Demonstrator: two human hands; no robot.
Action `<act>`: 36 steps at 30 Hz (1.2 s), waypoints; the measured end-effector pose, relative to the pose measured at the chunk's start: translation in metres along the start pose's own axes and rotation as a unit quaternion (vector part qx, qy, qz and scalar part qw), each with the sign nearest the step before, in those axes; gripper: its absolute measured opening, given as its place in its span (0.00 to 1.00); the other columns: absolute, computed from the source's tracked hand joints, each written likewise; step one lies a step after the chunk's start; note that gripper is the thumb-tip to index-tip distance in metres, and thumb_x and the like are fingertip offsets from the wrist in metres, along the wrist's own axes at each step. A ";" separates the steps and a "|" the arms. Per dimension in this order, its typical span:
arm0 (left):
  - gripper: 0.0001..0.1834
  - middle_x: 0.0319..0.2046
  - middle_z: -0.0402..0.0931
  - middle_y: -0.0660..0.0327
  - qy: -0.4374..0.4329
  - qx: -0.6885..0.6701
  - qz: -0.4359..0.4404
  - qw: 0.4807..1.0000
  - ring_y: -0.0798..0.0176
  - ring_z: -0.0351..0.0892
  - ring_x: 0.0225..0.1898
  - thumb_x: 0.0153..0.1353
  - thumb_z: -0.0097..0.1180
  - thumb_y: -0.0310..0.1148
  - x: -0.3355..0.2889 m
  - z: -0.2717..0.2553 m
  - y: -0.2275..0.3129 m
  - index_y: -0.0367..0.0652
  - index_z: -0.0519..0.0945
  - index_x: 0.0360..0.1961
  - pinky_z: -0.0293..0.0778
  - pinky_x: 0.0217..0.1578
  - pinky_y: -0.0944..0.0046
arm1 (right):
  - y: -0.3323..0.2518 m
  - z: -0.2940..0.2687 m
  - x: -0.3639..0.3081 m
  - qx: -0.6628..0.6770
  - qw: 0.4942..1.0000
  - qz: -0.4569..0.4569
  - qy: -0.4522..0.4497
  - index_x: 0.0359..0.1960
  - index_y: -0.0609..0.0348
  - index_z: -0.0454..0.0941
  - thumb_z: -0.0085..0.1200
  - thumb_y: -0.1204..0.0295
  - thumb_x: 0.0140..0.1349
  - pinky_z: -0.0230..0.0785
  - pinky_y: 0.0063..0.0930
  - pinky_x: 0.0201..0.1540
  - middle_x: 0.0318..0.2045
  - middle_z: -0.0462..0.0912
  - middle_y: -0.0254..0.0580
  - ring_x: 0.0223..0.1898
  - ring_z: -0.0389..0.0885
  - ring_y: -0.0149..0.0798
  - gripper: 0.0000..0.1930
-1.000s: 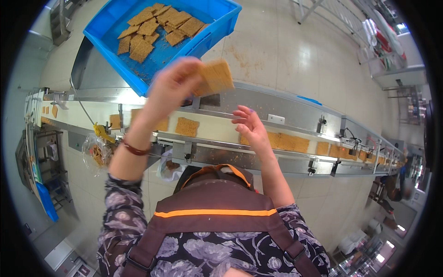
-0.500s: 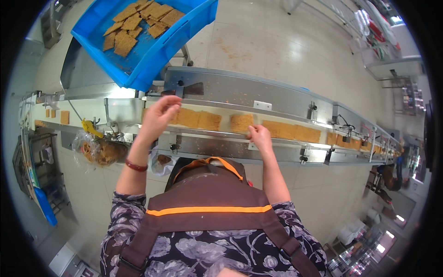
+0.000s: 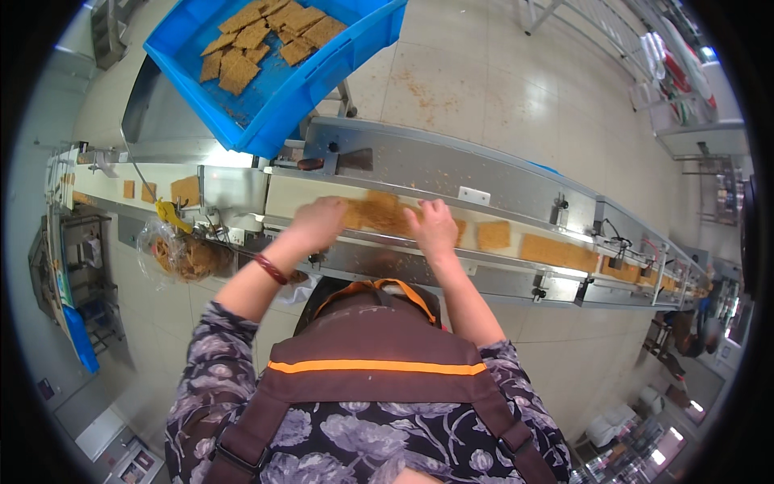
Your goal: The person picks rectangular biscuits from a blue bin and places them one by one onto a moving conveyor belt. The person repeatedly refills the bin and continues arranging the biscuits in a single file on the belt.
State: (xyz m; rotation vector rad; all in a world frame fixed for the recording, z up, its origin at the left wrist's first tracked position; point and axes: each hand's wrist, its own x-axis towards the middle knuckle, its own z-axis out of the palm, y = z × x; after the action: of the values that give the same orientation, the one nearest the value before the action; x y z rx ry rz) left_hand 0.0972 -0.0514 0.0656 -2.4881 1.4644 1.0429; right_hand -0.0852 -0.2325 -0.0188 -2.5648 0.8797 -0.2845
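Observation:
Flat, square golden-brown crumbly slabs lie in a row on a pale conveyor belt (image 3: 284,198) in front of me. My left hand (image 3: 321,223) is at the left end of a group of slabs (image 3: 379,214), its fingers blurred against them. Over the right part of that group is my right hand (image 3: 435,227), thumb and fingers apart, nothing seen held between them. One slab of the group juts out toward the belt's far side. Just right of my right hand, a single slab (image 3: 493,235) lies apart, followed by a longer run of slabs (image 3: 556,252).
A blue crate (image 3: 274,121) with broken slabs stands beyond the belt at left. A scraper (image 3: 355,160) lies on the far metal ledge. At left are a clear bag of pieces (image 3: 185,254) and a yellow-handled item (image 3: 169,216). Metal guide rails border the belt.
My left hand has come down to the slabs from above the belt's left part. My right hand has left the single slab and moved left. Slabs have travelled right; the view has shifted slightly.

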 end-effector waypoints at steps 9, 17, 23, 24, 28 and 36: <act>0.34 0.67 0.57 0.56 0.178 0.045 0.053 0.982 0.53 0.54 0.68 0.60 0.55 0.47 0.009 0.080 0.027 0.45 0.64 0.64 0.60 0.61 0.46 | -0.003 0.035 -0.004 0.243 0.961 0.132 -0.007 0.40 0.62 0.73 0.65 0.68 0.52 0.71 0.36 0.36 0.32 0.76 0.43 0.32 0.77 0.42 0.18; 0.28 0.66 0.58 0.53 0.229 -0.008 0.101 0.968 0.50 0.56 0.68 0.59 0.56 0.40 -0.005 0.090 -0.005 0.46 0.67 0.61 0.59 0.62 0.46 | 0.081 -0.028 -0.061 0.464 0.790 0.392 0.087 0.45 0.63 0.71 0.56 0.73 0.62 0.75 0.24 0.34 0.40 0.76 0.41 0.37 0.77 0.29 0.13; 0.29 0.64 0.60 0.49 0.293 -0.084 -0.027 0.952 0.47 0.56 0.67 0.59 0.56 0.41 -0.013 0.092 -0.017 0.45 0.67 0.61 0.61 0.61 0.47 | 0.078 -0.027 -0.061 0.013 0.973 0.191 0.128 0.41 0.54 0.74 0.62 0.71 0.51 0.67 0.43 0.50 0.43 0.73 0.42 0.48 0.72 0.51 0.15; 0.29 0.64 0.60 0.49 0.306 -0.071 -0.042 0.949 0.47 0.56 0.67 0.59 0.56 0.41 -0.012 0.092 -0.017 0.45 0.67 0.61 0.61 0.61 0.47 | 0.075 -0.023 -0.058 -0.022 0.973 0.193 0.123 0.41 0.54 0.74 0.62 0.70 0.52 0.67 0.43 0.50 0.43 0.73 0.42 0.48 0.72 0.50 0.15; 0.31 0.63 0.60 0.47 0.304 -0.037 -0.081 0.948 0.46 0.55 0.67 0.58 0.57 0.42 -0.003 0.105 -0.020 0.42 0.67 0.61 0.61 0.60 0.47 | 0.087 -0.003 -0.055 -0.114 0.967 0.170 0.152 0.41 0.53 0.76 0.61 0.65 0.54 0.67 0.43 0.48 0.43 0.74 0.40 0.46 0.73 0.47 0.14; 0.31 0.58 0.66 0.46 0.312 -0.147 -0.045 0.937 0.44 0.63 0.61 0.57 0.57 0.40 0.011 0.111 0.016 0.38 0.67 0.60 0.63 0.58 0.49 | 0.021 -0.010 -0.021 -0.131 0.989 0.064 0.027 0.40 0.54 0.78 0.56 0.54 0.57 0.64 0.39 0.48 0.45 0.73 0.39 0.49 0.70 0.43 0.17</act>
State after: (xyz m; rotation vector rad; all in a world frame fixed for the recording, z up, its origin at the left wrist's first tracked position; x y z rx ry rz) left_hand 0.0307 -0.0260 -0.0223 -3.2760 1.3653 0.4913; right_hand -0.1162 -0.2370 -0.0201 -2.7326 1.1664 -0.2114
